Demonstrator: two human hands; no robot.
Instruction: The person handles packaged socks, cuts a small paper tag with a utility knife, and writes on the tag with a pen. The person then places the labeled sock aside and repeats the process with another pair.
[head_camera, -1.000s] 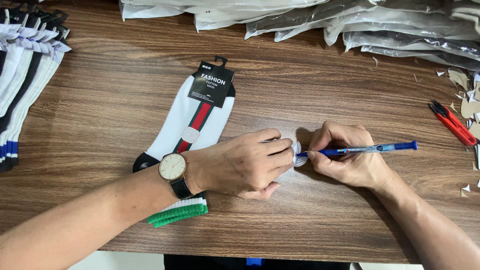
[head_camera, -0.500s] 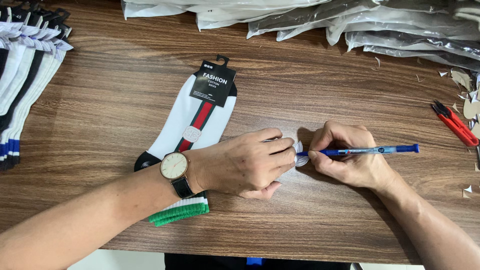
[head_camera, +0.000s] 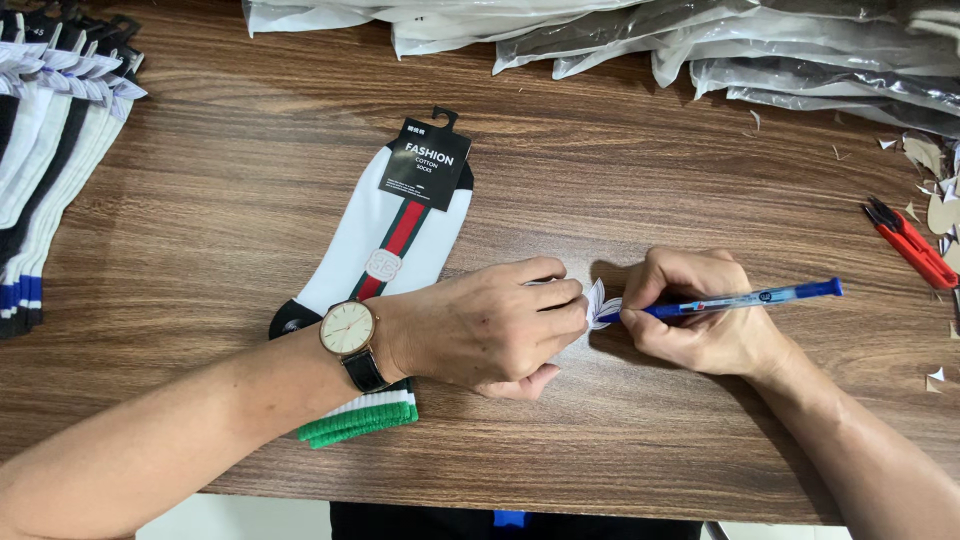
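1. We see a wooden table (head_camera: 250, 230) bearing clear plastic bags (head_camera: 700, 45) along its far edge.
2. A white sock (head_camera: 375, 225) with a red-green stripe and black card lies at centre.
3. Our left hand (head_camera: 480, 325) pinches a small white paper tag (head_camera: 597, 303) just beside the sock.
4. Our right hand (head_camera: 700, 320) grips a blue pen (head_camera: 745, 298), tip touching the tag.

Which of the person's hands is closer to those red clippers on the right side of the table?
The right hand, holding a blue pen, lies left of the red clippers with bare wood between. The left hand is farther left, beside the sock.
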